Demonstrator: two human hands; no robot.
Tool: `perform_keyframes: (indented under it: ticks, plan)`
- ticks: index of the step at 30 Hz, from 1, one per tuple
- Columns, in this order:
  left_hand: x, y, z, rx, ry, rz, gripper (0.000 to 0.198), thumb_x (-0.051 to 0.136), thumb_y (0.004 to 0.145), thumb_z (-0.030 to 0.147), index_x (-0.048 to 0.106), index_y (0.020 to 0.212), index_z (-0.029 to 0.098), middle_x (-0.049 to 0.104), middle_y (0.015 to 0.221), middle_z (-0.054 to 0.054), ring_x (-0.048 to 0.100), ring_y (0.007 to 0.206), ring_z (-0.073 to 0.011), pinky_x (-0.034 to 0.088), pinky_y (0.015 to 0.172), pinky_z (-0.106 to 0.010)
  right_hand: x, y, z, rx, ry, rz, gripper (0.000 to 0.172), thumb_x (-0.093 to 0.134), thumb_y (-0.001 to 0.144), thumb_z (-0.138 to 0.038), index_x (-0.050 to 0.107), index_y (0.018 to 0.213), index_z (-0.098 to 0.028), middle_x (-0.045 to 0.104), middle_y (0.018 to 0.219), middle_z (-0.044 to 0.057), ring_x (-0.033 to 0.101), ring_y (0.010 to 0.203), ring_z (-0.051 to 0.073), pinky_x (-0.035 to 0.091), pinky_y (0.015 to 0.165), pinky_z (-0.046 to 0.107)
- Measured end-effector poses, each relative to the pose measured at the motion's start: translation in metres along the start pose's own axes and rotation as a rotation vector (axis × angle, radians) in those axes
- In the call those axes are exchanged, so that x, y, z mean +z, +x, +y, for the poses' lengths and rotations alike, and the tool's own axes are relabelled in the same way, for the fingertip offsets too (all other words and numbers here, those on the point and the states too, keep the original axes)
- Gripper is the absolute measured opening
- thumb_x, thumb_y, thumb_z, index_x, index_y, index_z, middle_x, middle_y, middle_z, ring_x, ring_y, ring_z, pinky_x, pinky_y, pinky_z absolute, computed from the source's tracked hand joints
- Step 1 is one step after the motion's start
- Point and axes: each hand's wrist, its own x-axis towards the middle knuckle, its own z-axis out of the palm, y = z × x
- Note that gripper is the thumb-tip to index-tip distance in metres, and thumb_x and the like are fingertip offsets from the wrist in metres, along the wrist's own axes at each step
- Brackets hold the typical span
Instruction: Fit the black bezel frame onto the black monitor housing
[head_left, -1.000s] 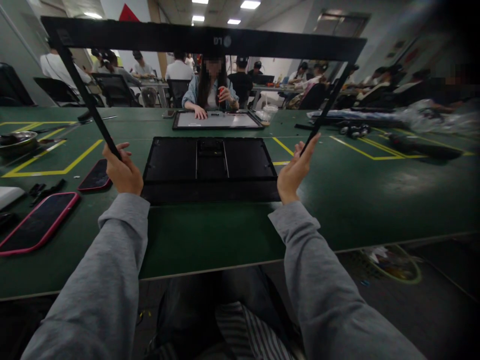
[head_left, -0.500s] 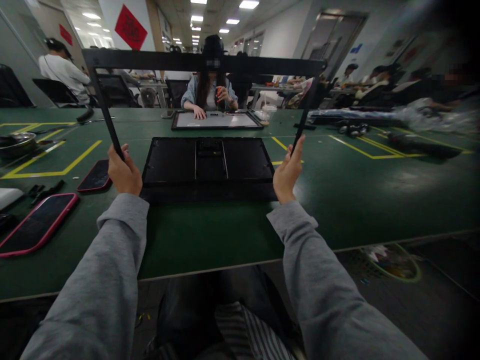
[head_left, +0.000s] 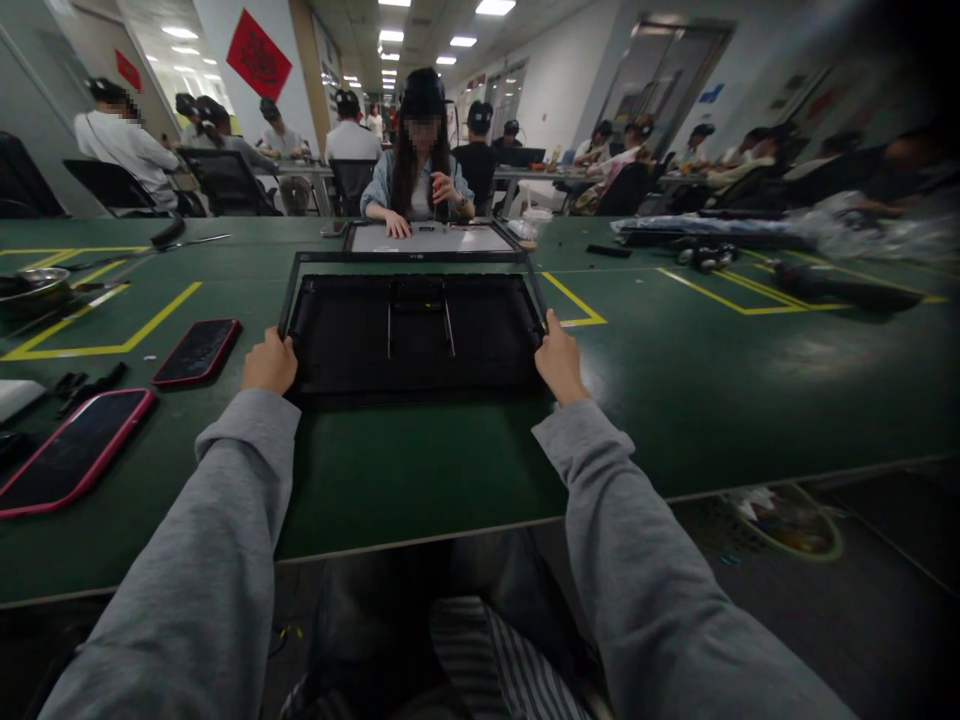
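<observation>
A thin black rectangular bezel [head_left: 360, 257], like a monitor's front frame, is held at its sides in both hands. My left hand [head_left: 270, 362] is closed round its left side, and my right hand [head_left: 561, 362] grips the right side. Within the bezel's outline, a wide black back panel [head_left: 341, 320] lies on the green table [head_left: 420, 460], with a bracket between two thin metal strips at its middle. The bezel's far bar shows just beyond the panel's far edge. Its near bar blends into the dark panel, so I cannot tell whether the two touch.
Two phones in red-rimmed cases [head_left: 196, 352] [head_left: 79, 448] lie at left, near a metal bowl [head_left: 36, 290]. Opposite, a person [head_left: 420, 160] works over a grey panel [head_left: 450, 240] with a red-handled tool. Clear plastic wrapping [head_left: 862, 232] lies at right; a basket [head_left: 787, 520] stands below.
The bezel has tipped down from a raised, upright pose toward the black panel, its far bar now low behind it. Both hands have moved slightly inward and lower.
</observation>
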Motion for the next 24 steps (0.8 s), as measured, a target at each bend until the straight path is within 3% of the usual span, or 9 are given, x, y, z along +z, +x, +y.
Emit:
perform_keyframes:
  ticks: [8, 24]
  plan:
    - [-0.0021, -0.0017, -0.0003, -0.021, 0.022, -0.077, 0.053, 0.033, 0.096, 0.038, 0.048, 0.139, 0.009, 0.065, 0.124, -0.030, 0.064, 0.117, -0.0409, 0.048, 0.094, -0.052, 0.0029, 0.0023, 0.0001, 0.027, -0.005, -0.051, 0.068, 0.037, 0.090, -0.015, 0.037, 0.157, -0.008, 0.069, 0.124, 0.022, 0.064, 0.120, 0.035, 0.047, 0.103, 0.051]
    - [-0.0041, -0.0025, 0.0010, -0.021, 0.010, -0.098, 0.046, 0.036, 0.095, 0.036, 0.051, 0.131, 0.011, 0.065, 0.124, -0.030, 0.064, 0.116, -0.0401, 0.048, 0.094, -0.052, 0.0077, 0.0039, 0.0053, 0.040, 0.002, -0.041, 0.065, 0.039, 0.092, -0.014, 0.038, 0.157, -0.010, 0.062, 0.138, 0.022, 0.062, 0.124, 0.035, 0.047, 0.104, 0.051]
